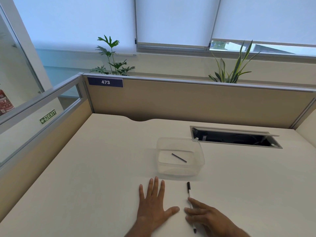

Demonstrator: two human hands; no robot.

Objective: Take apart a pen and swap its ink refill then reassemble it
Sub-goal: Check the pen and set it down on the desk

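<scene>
Pen (188, 189) mid-barrel hidden under right hand (207, 217)

1. The container (180, 157) stands on the worktop (85, 177), near its middle, with the refill (179, 157) lying inside it.
2. The pen (191, 205) lies on the worktop in front of the container, slightly to its right.
3. The left hand (153, 206) rests flat on the worktop, left of the pen.
4. The right hand (210, 218) lies over the pen's near half, its fingers (195, 202) touching it.
5. The cable hatch (236, 136) sits behind and to the right of the container.
6. The partition (188, 103) stands behind the worktop, with plants (112, 57) behind it.
</scene>
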